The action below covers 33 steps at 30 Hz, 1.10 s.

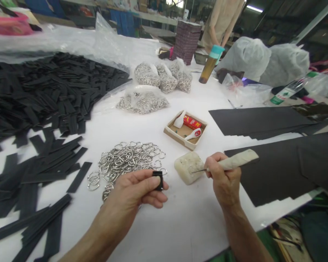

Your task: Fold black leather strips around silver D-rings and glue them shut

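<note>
- Risk, slip: the pointed tool (239,160) could have skidded off the pale block (188,168) if pushed at its low slant; its spike aimed toward the side where the left hand (138,191) was, so a prick was the likely harm.
- Risk, loosening: the small black piece (159,183) appeared folded; a slack thumb could have let it spring out of line.
- Risk, scatter: the heap of metal rings (128,156) lay just beyond the left hand, some partly hidden by it; a careless sweep of the wrist could have spread them over the desk (191,225).
- Black piece, position: at the tips of the left fingers, thumb across its near face, upper edge showing above the thumb; well apart from the spike.
- Left fingers: thumb and forefinger pinching the black piece, the others curled loosely beneath.
- Right hand (225,174): fingers wrapped around the tool near the spike end, handle jutting out to the upper right.
- Spike: tip over the block's top; whether sunk in or merely resting, could not be told.
</note>
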Each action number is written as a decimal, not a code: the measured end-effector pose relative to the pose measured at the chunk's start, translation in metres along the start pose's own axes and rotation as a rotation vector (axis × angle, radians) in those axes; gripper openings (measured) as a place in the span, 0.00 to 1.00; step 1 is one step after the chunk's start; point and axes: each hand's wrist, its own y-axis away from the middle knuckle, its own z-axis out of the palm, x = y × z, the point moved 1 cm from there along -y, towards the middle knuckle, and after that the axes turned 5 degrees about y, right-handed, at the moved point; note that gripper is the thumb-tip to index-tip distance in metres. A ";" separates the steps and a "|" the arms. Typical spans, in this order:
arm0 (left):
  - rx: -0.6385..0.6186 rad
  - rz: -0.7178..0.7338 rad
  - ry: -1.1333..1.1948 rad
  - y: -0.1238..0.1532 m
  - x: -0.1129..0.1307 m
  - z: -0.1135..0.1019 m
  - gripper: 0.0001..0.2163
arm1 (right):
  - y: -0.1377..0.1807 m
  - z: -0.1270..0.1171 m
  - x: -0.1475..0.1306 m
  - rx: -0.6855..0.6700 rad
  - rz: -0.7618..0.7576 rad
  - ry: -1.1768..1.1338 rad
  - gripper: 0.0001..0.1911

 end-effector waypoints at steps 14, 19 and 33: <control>-0.063 -0.034 -0.135 -0.019 -0.022 -0.001 0.06 | 0.002 0.001 -0.006 -0.051 -0.116 0.169 0.14; -0.091 -0.077 -0.110 -0.019 -0.024 0.003 0.06 | 0.000 0.001 -0.005 -0.095 -0.089 0.169 0.14; -0.141 -0.101 -0.092 -0.018 -0.031 0.004 0.06 | 0.000 0.002 -0.006 -0.141 -0.082 0.193 0.14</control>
